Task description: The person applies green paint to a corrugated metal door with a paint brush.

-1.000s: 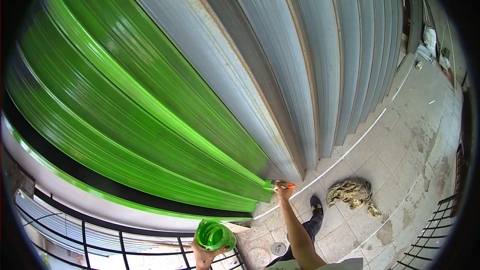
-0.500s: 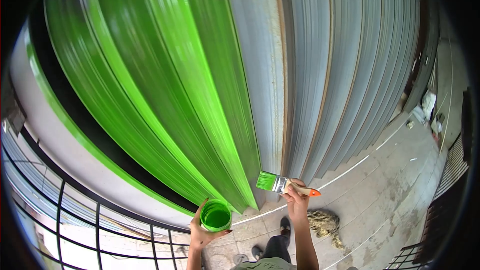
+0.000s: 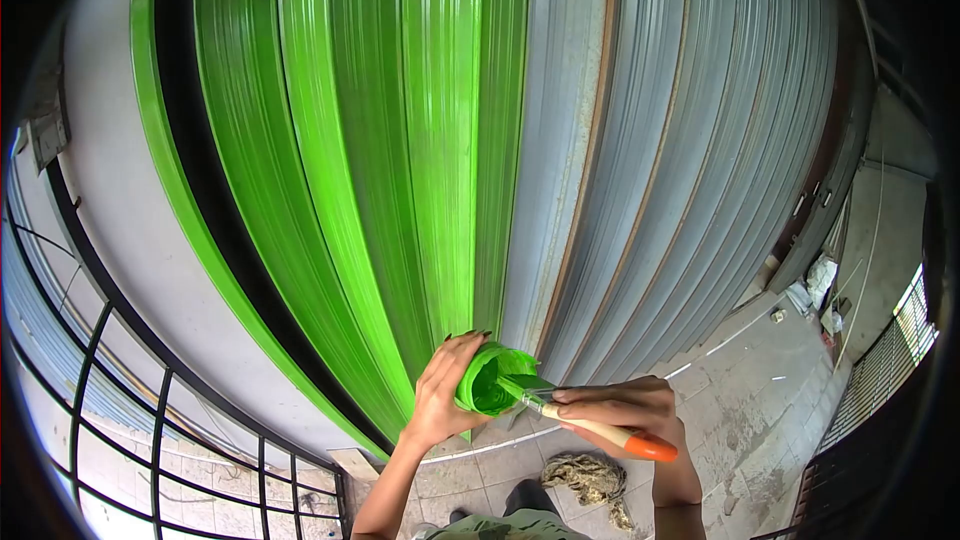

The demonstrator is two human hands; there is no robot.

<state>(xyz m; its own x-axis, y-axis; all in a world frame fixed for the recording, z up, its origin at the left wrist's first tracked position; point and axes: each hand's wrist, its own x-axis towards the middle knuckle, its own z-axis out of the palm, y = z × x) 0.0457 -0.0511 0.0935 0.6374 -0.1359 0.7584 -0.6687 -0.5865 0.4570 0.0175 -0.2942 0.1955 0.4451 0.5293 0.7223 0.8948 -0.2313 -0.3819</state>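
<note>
My left hand is wrapped round a small tub of green paint, its mouth tilted toward me. In my right hand is a paintbrush with a pale handle and an orange end. The green-coated bristles overlap the tub's rim, and the metal ferrule shows just outside it. Behind both hands stands a folding metal shutter; its left panels are covered in glossy green paint, while those to the right are bare grey with rusty brown edges.
A crumpled, stained rag lies on the tiled floor by my feet. To the left runs a black metal grille beside a white wall strip. White scraps lie near the shutter's far right end.
My right hand has brought the brush from the shutter's lower edge to the tub. My left hand has lifted and tilted the tub. The view has turned slightly left.
</note>
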